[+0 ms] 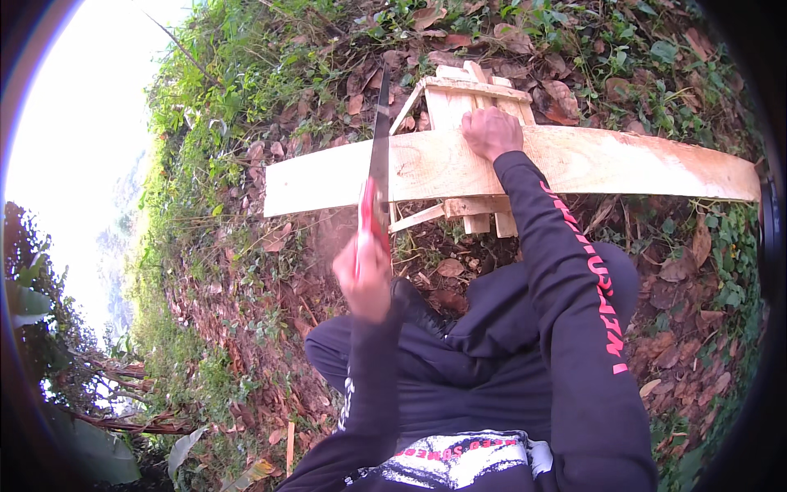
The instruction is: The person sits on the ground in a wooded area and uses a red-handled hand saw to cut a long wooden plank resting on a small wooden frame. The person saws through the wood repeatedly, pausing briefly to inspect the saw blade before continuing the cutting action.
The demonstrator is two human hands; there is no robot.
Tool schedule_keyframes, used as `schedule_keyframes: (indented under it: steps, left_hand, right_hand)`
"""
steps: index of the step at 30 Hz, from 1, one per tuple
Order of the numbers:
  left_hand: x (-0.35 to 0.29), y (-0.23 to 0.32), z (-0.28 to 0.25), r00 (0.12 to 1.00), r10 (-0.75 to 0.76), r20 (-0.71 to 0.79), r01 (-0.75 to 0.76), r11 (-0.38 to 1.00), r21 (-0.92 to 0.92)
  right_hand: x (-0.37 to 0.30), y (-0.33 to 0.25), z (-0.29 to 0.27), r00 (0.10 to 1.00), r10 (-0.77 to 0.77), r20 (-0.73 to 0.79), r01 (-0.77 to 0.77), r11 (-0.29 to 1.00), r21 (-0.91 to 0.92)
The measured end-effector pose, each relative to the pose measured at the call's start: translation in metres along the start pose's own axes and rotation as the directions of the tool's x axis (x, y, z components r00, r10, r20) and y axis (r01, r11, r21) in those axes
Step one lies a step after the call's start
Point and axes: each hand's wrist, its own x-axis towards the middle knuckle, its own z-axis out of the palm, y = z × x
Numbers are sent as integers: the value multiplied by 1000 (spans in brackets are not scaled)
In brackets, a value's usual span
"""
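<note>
- Plank (623, 160): we count one long pale wooden board, lying crosswise over a small wooden stand (459, 94) on sloping ground.
- Handsaw (379, 156): we count one, with a dark narrow blade and a red handle; the blade stands on edge across the plank, near the plank's left end.
- We have two hands at work, both in dark long sleeves, and the right sleeve carries pink lettering down the forearm.
- Our left hand (363, 275) is curled tight round the red handle of the handsaw, fingers wrapped and closed; the hand looks blurred.
- Our right hand (490, 131) lies knuckles-up on the plank just over the stand, fingers bent and pressing down on the wood rather than gripping round it; we cannot tell how far the fingertips hook over the far edge.
- The plank sits under our right hand's fingers, touching them, and runs well out to the right of them; the saw blade crosses it to the left of that hand, apart from the fingers.
- The stand is built of several light slats, some showing above the plank and some below it.
- Dry brown leaves (680, 271) and green plants (238, 74) cover the ground all about, and our dark trousers (459, 361) fill the lower middle.
</note>
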Motion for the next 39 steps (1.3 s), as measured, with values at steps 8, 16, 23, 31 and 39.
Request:
schedule_keyframes:
  steps: [8, 16, 23, 31, 39]
  left_hand:
    - [-42, 16, -4, 1000, -7, -8, 7, 997, 78]
    - [-16, 31, 3, 1000, -6, 30, 0, 982, 190]
    - [-27, 28, -1, 1000, -5, 3, 4, 989, 151]
    - [-10, 26, 14, 999, -45, 16, 43, 989, 140]
    - [-47, 60, 4, 999, -33, 3, 32, 992, 118]
  right_hand:
    - [-9, -1, -1, 999, 4, -32, -4, 1000, 0]
    - [6, 8, -4, 999, -31, -43, 34, 997, 69]
    - [-10, -5, -7, 999, -7, 38, 4, 996, 86]
    - [6, 4, 3, 999, 40, -8, -39, 993, 112]
    - [-3, -8, -4, 1000, -4, 27, 2, 997, 76]
